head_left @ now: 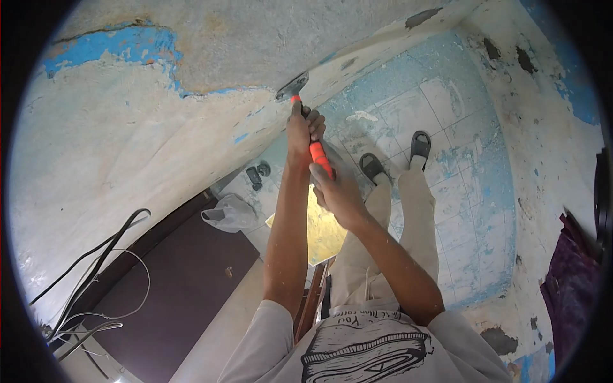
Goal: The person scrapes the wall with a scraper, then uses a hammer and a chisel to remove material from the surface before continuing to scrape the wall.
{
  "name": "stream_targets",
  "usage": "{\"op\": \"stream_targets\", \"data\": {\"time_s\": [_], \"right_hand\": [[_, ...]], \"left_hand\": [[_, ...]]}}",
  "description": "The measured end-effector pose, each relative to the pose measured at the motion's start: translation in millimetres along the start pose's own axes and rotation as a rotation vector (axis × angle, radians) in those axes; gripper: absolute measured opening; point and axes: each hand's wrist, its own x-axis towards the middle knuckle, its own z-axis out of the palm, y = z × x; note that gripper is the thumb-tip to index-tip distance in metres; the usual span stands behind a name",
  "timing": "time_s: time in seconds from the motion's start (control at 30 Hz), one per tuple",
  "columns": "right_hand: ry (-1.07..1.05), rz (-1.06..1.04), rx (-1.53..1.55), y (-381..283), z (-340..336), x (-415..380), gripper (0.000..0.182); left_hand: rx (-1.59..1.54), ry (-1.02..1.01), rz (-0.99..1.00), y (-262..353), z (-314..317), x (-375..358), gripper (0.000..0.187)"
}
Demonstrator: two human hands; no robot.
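Note:
Both of my hands grip a long-handled scraper [318,155] with an orange and dark handle. Its wide flat metal blade [294,85] lies against the wall [211,121], at the edge between pale paint and bare grey plaster. My left hand [302,133] is wrapped round the handle close to the blade. Lower down, at the handle's rear end, my right hand [336,193] is closed on it. A ragged strip of blue paint [115,48] shows on the wall to the upper left.
Paint flakes and dust cover the tiled floor [456,210] around my sandalled feet [396,156]. At left are a dark brown panel [179,287], loose cables [96,268] and a plastic bag [231,214]. A yellow board [324,230] lies below my arms; purple cloth [571,287] hangs right.

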Motion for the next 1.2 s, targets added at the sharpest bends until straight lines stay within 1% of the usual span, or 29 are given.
{"op": "stream_targets", "data": {"time_s": [0.03,0.1,0.13,0.17,0.2,0.33,0.4,0.43,0.5,0.53,0.6,0.63,0.7,0.73,0.8,0.83,0.9,0.93,1.0,1.03,1.17,1.2], "right_hand": [[-0.003,-0.014,-0.004,-4,1,0,0.051],[0.072,-0.179,-0.121,-3,12,-7,0.058],[0.075,-0.181,-0.121,6,15,0,0.058],[0.089,-0.163,-0.063,21,17,11,0.051],[0.102,-0.151,-0.007,23,17,18,0.043],[0.158,-0.159,-0.044,38,-1,5,0.047],[0.177,-0.129,-0.207,52,-18,-9,0.052],[0.177,-0.129,-0.208,54,-24,-15,0.052],[0.182,-0.059,-0.389,54,-36,-27,0.049],[0.186,-0.057,-0.393,53,-43,-30,0.049],[0.237,-0.189,-0.693,49,-54,-36,0.049],[0.233,-0.186,-0.693,42,-58,-39,0.049],[0.271,-0.439,-0.959,24,-66,-43,0.05],[0.267,-0.435,-0.959,15,-71,-43,0.05],[0.203,-0.473,-1.101,-4,-81,-40,0.051],[0.171,-0.467,-1.114,-15,-82,-39,0.05],[0.129,-0.477,-1.093,-35,-80,-30,0.049],[0.089,-0.488,-1.065,-42,-77,-27,0.048],[0.091,-0.459,-1.066,-51,-70,-20,0.048],[0.097,-0.433,-1.064,-54,-66,-17,0.048],[0.101,-0.428,-1.174,-57,-52,-15,0.049],[0.094,-0.429,-1.192,-57,-49,-15,0.047]], "left_hand": [[0.001,-0.011,0.009,4,5,-1,0.033],[-0.074,-0.033,-0.046,9,6,-10,0.033],[-0.074,-0.036,-0.048,8,-2,-5,0.033],[-0.078,-0.05,-0.063,6,-10,3,0.033],[-0.082,-0.07,-0.074,5,-10,8,0.033],[-0.046,-0.103,-0.036,-15,-16,4,0.031],[0.023,-0.013,-0.129,-38,-15,-7,0.029],[0.022,-0.013,-0.129,-47,-13,-13,0.029],[0.147,0.066,-0.091,-63,-8,-22,0.029],[0.142,0.063,-0.094,-66,-6,-23,0.029],[0.064,0.15,-0.069,-69,-3,-26,0.03],[0.062,0.155,-0.069,-69,-1,-26,0.03],[-0.233,0.118,-0.06,-67,3,-25,0.031],[-0.235,0.123,-0.06,-63,8,-26,0.031],[-0.471,-0.013,-0.116,-54,18,-26,0.033],[-0.478,-0.013,-0.116,-52,20,-22,0.033],[-0.709,-0.164,-0.119,-47,25,-12,0.037],[-0.714,-0.162,-0.117,-47,23,-5,0.037],[-0.852,-0.285,-0.044,-44,25,6,0.038],[-0.831,-0.217,-0.017,-42,29,8,0.037],[-0.875,-0.227,-0.038,-32,34,13,0.037],[-0.856,-0.217,-0.001,-29,35,13,0.034]]}}
